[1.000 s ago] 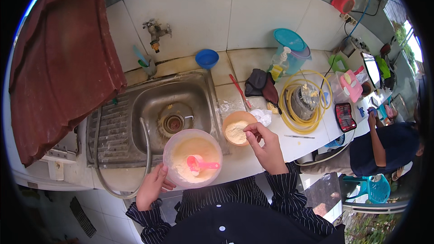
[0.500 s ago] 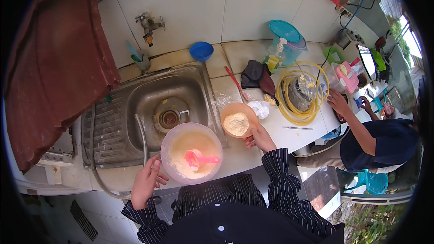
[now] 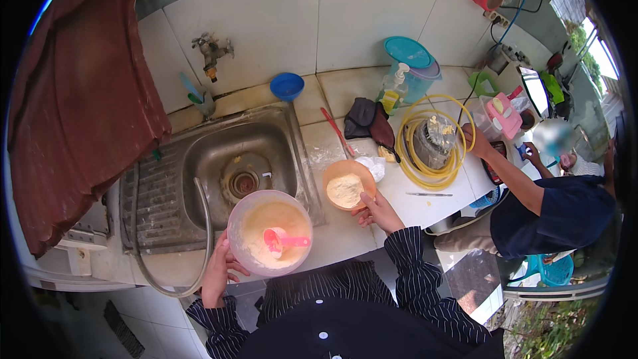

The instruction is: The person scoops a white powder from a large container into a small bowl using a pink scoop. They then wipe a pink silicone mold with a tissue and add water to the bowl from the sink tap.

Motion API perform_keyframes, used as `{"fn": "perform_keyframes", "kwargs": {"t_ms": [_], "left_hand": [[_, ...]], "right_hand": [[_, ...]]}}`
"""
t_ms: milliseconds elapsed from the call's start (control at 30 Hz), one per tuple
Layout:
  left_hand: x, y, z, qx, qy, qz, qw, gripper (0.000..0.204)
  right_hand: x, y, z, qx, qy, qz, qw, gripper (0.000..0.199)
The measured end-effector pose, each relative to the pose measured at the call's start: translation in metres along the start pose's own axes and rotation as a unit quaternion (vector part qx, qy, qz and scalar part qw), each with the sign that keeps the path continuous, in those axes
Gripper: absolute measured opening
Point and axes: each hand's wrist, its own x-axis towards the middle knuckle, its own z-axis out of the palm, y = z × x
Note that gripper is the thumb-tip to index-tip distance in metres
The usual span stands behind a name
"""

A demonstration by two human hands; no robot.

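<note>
Inside pink bowl (image 3: 300, 213), scoop (image 3: 282, 240), handle (image 3: 297, 242) rightward

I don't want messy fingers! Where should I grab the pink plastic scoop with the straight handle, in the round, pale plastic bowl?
Probably the handle's free end, from above and the right. The scoop lies with its rounded cup over the pale mixture and its narrow handle pointing right, ending near the right rim of the bowl.

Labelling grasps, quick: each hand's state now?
Left hand: open, at left side of the pale pink bowl; contact unclear.
Right hand: closed, holding the orange bowl by its rim.
</note>
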Motion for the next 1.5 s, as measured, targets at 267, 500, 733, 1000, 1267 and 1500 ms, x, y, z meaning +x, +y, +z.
{"fn": "perform_keyframes", "kwargs": {"t_ms": [267,500,733,1000,1267,1500], "left_hand": [[0.011,-0.013,-0.004,0.035,-0.016,-0.027,0.999,0.044],[0.025,0.109,-0.012,0.201,-0.044,-0.033,0.978,0.039],[0.107,0.277,0.049,0.257,-0.077,0.085,0.959,0.040],[0.268,0.343,0.161,0.179,-0.125,0.117,0.969,0.040],[0.360,0.302,0.238,0.093,-0.218,0.115,0.965,0.042],[0.362,0.278,0.224,0.078,-0.210,0.058,0.973,0.054]], "right_hand": [[-0.032,0.000,-0.007,-0.158,0.191,-0.118,0.962,0.043],[-0.068,0.008,-0.025,0.052,0.262,-0.187,0.945,0.024],[-0.075,-0.016,-0.063,0.050,0.321,-0.264,0.908,0.022],[0.052,-0.213,-0.191,-0.171,0.319,-0.424,0.830,0.022],[0.261,-0.243,-0.316,-0.429,0.475,-0.076,0.765,0.045],[0.289,-0.266,-0.348,-0.271,0.465,-0.055,0.841,0.036]]}}
